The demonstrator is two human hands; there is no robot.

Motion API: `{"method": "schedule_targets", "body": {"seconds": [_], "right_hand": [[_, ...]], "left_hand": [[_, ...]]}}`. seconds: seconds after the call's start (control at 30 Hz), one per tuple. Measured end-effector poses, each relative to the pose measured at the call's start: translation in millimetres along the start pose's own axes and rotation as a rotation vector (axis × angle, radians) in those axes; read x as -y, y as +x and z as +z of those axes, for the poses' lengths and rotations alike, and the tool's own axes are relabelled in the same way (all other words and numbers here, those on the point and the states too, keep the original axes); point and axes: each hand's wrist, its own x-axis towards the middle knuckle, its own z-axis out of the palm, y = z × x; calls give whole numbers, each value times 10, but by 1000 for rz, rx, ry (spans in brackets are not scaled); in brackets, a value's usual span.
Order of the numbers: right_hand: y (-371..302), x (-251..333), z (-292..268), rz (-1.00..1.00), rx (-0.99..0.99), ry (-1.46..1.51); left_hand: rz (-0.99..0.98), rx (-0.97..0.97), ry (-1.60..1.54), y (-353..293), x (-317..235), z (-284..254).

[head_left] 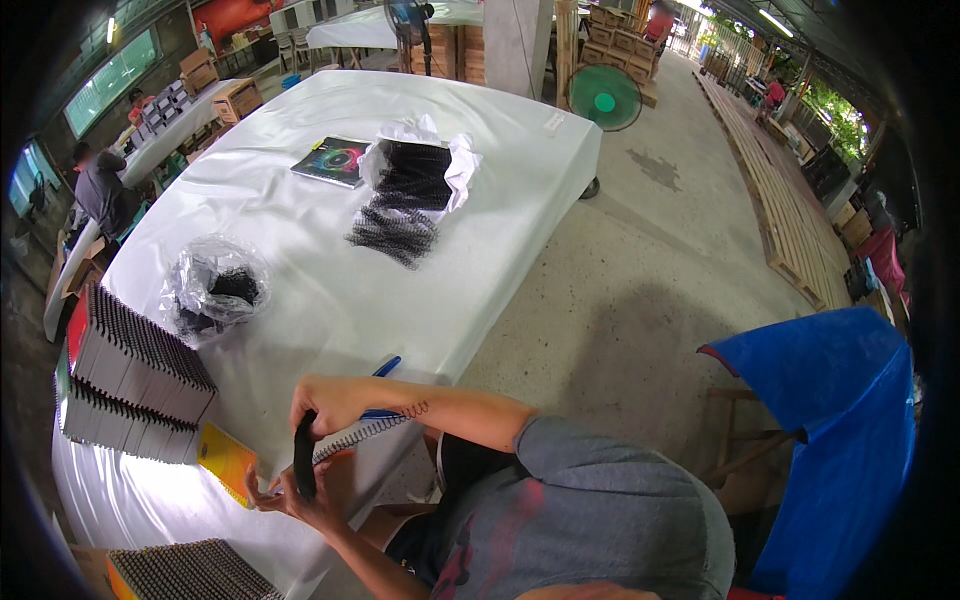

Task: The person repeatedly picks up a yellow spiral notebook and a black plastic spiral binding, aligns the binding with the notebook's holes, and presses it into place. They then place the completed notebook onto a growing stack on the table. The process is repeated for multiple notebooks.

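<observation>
My right hand [328, 402] is closed on the top of a black, slightly curved strip-like object [304, 458] whose kind I cannot make out. Below it, my left hand [308, 502] has its fingers bent round the lower end of the same object. A thin dark spiral binding coil [372, 430] stretches from between the hands across my right forearm. Beside the left fingertips lies a yellow-covered booklet [228, 458] with dark marks along its edge. Something orange shows behind the hands. A blue handle-like item [386, 366] lies on the table, partly hidden by my right arm.
Tall stacks of coil-bound notebooks [135, 390] stand at left, more [195, 572] at bottom left. The white-covered table [440, 300] bears a plastic bag of coils [218, 285], a dark booklet [330, 160] and loose black coils [400, 225]. Beyond are a green fan [605, 100] and a person [100, 190].
</observation>
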Motion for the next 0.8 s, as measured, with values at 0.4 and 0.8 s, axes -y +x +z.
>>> {"method": "schedule_targets", "body": {"seconds": [0.4, 0.8], "right_hand": [[-4, 27, -24, 25, -36, -102], [-33, -108, -37, -35, -79, 76]], "left_hand": [[-83, -17, -104, 1, 33, 38], [-124, -34, -144, 26, 59, 37]]}}
